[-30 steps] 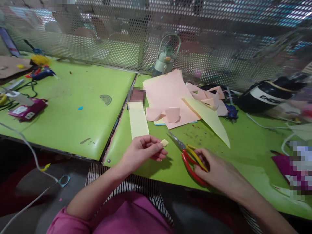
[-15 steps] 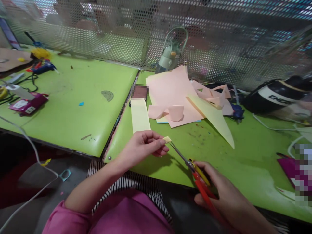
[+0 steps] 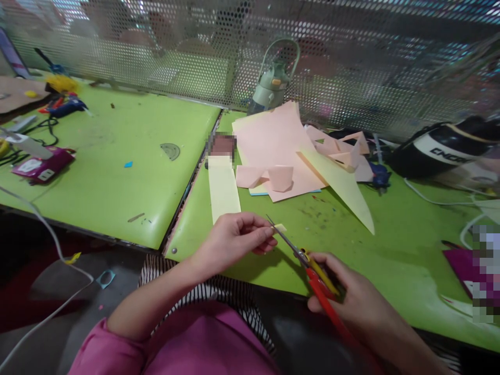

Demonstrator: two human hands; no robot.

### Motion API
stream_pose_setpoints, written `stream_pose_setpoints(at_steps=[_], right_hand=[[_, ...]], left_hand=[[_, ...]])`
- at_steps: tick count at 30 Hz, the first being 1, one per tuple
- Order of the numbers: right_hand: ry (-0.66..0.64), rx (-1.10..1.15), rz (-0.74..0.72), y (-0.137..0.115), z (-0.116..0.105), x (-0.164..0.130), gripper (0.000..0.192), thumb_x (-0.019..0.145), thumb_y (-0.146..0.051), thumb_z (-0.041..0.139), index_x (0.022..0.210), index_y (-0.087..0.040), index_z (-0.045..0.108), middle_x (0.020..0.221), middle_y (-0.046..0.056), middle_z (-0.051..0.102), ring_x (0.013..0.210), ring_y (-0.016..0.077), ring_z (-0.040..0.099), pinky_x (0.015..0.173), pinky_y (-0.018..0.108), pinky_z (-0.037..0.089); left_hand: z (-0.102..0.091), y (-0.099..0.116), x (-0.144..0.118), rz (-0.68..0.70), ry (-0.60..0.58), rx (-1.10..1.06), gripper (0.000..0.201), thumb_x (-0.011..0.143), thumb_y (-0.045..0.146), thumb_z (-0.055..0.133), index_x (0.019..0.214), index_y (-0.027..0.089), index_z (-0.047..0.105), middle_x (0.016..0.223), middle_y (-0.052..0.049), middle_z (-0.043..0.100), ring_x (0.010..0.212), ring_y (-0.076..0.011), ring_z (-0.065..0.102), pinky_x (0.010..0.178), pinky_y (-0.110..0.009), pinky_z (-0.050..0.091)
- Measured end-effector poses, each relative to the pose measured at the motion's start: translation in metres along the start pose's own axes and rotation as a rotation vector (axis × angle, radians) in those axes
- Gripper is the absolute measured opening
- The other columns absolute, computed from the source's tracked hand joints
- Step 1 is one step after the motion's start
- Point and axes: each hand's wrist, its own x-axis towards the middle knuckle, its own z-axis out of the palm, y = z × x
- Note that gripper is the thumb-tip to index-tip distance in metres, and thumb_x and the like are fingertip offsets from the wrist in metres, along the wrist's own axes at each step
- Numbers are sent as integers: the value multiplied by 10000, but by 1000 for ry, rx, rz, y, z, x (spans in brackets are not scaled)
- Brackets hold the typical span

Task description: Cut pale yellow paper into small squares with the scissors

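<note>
L hand pinches small yellow scrap w/ fingertips; R hand grips scissors (red-yellow handles), blades at scrap, just beside L fingers.

Paper sheets behind scissors, bottle beyond

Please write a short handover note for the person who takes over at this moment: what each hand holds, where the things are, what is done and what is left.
Left hand: pinches a small yellow paper piece above the green table.
Right hand: grips the red-and-yellow scissors, blades meeting the piece.
Nearby: long yellow strip just beyond the left hand, pink sheets and a yellow pointed sheet further back.
Done: scissors brought to the piece.
Left: whether a cut is made cannot be told; the piece looks whole.
</note>
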Motion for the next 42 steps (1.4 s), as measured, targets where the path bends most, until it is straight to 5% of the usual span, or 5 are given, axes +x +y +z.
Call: stream_pose_setpoints(at_steps=[7,21,36,42], right_hand=[[-221,281,124,12,1,0,536,579,-431,723,1061,-270,553,676,-37,576,515,135,504,439,227,365],[-178,277,40,10,3,-5,494,599,-410,682,1065,-283,575,850,30,627,750,214,594,583,275,468],[-224,224,-25,15,0,-1,491,660,-383,648,1132,-286,557,858,36,636,772,233,622,663,316,522],[-157,173,-5,8,3,-1,443,667,-358,642,1096,-276,562,764,5,624,634,186,584,567,280,489]], left_hand=[[-1,-3,0,-22,-24,65,134,750,222,739,814,139,657,704,-28,716,634,-118,661,642,-250,519],[5,-5,3,63,-17,-22,190,792,290,729,746,140,622,667,-34,718,600,-103,668,597,-216,525],[7,-5,4,65,-13,-51,253,776,343,753,749,136,610,672,-39,723,578,-96,659,585,-213,521],[6,-3,4,56,-2,-10,270,773,370,753,750,139,613,669,-42,722,573,-99,649,582,-221,519]])
